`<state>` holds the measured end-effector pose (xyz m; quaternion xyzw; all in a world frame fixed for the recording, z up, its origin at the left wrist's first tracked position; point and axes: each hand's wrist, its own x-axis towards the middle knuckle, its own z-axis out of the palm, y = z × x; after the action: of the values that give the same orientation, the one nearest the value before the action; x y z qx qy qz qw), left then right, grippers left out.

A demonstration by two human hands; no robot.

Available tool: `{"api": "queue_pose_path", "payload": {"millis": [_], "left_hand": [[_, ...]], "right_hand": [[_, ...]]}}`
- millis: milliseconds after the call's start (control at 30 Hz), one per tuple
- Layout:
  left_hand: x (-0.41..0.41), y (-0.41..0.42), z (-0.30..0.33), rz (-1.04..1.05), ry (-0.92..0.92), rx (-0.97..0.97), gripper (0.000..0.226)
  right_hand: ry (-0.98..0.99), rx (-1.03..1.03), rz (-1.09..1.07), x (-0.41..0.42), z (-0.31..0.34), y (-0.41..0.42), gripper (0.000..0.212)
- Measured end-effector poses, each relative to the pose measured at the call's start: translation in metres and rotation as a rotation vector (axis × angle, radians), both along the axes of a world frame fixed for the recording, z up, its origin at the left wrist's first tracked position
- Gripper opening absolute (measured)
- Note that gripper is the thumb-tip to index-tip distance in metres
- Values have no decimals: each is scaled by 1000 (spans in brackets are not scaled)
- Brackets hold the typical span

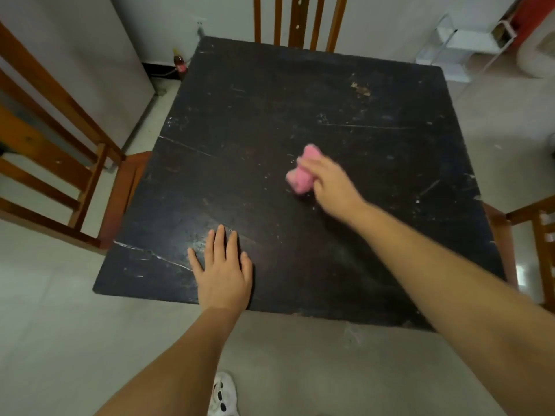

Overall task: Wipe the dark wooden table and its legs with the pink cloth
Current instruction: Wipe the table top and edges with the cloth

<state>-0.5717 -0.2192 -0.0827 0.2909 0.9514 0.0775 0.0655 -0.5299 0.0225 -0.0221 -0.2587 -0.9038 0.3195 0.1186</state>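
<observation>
The dark wooden table (255,121) fills the middle of the view, its square top scratched and scuffed. My right hand (330,187) holds the bunched pink cloth (301,172) against the tabletop a little right of centre; hand and cloth are blurred. My left hand (223,268) rests flat on the top near the front edge, fingers straight and spread. The table legs are hidden beneath the top.
Wooden chairs stand at the left (54,163), the far side (300,22) and the right (537,235) of the table. A bottle (179,63) stands on the floor by the far left corner. A white rack (462,46) sits at the back right. My white shoe (223,394) is below.
</observation>
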Motion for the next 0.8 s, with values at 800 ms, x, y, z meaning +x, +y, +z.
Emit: {"api": "queue_pose_path", "payload": {"millis": [800], "left_hand": [[9,0,5,-13,8,127,44]], "right_hand": [[-43,275,-66,151,-71,-108,40]]}}
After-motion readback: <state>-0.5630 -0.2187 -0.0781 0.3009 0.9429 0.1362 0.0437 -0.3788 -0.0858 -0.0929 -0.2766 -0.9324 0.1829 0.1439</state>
